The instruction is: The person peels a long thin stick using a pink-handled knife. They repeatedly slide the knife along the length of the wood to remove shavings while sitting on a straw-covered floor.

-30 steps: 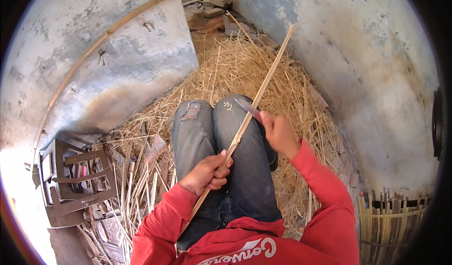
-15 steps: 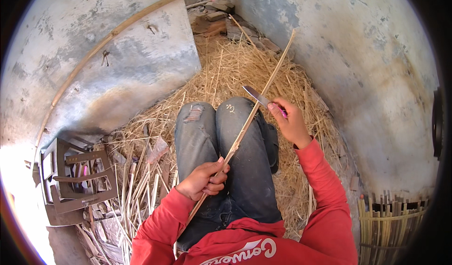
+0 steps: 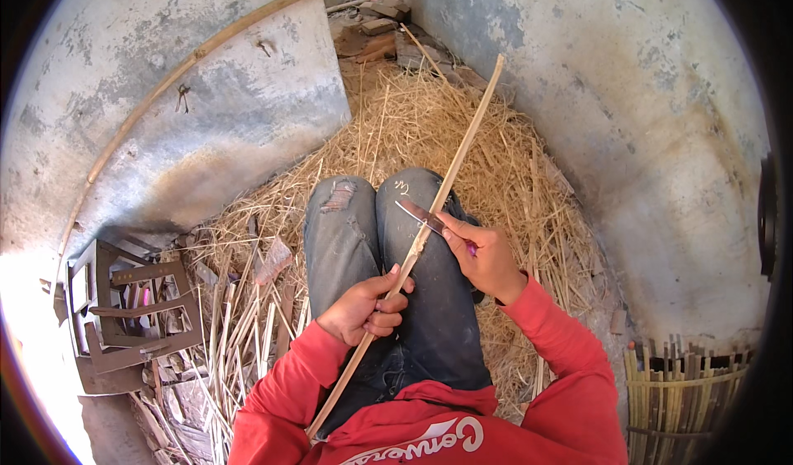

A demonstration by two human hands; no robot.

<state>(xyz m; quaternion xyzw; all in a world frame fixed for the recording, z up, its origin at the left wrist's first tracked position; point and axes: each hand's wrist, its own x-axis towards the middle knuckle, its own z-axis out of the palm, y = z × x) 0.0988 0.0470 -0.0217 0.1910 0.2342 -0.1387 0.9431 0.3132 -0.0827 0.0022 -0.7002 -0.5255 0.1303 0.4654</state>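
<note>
A long pale strip of split bamboo [image 3: 467, 141] slants across my lap, its upper end reaching past my knees. My left hand [image 3: 368, 306] is closed round its lower part, and the tail runs down beside my left sleeve. In my right hand [image 3: 486, 260] is a knife [image 3: 422, 216] with a purple handle, mostly covered by my fingers. The blade lies across the strip just above a rough, knobbly spot, close above my left hand. Small curled shavings [image 3: 402, 187] rest on the right knee of my jeans.
Straw-like shavings [image 3: 429, 126] cover the floor ahead. A dark wooden frame [image 3: 140, 308] stands at left, near loose strips [image 3: 239, 325]. A slatted basket [image 3: 686, 399] sits at lower right. One long pole [image 3: 198, 52] leans along the left wall; bricks [image 3: 380, 23] lie in the corner.
My right hand has drawn the knife down along the strip toward my left hand. The strip's upper end has shifted slightly left, while my left hand keeps its hold.
</note>
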